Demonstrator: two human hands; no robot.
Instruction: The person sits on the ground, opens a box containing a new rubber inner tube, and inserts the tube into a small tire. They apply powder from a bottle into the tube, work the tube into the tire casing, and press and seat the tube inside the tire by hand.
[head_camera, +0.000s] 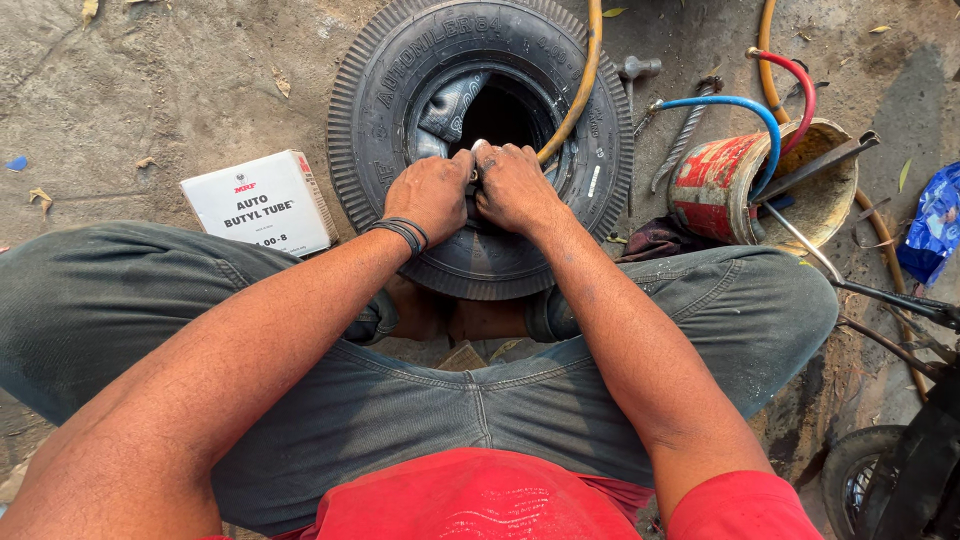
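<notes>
A small black ribbed tyre (380, 110) lies flat on the dirt ground between my knees. A black inner tube (452, 100) shows folded inside its opening. My left hand (432, 195), with black bands on the wrist, and my right hand (515, 185) press side by side on the tyre's near inner edge, fingers curled over the rim of the opening. What the fingertips pinch is hidden. A yellow hose (583, 80) runs across the tyre's right side into the opening near my right hand.
A white cardboard box (262, 203) lies left of the tyre. At the right stands a red and white bucket (720, 185) with metal tools, with blue and red hoses (735, 102) looping over it. A hammer (634, 72) lies behind. A blue bag (935, 225) and another wheel (865, 475) sit far right.
</notes>
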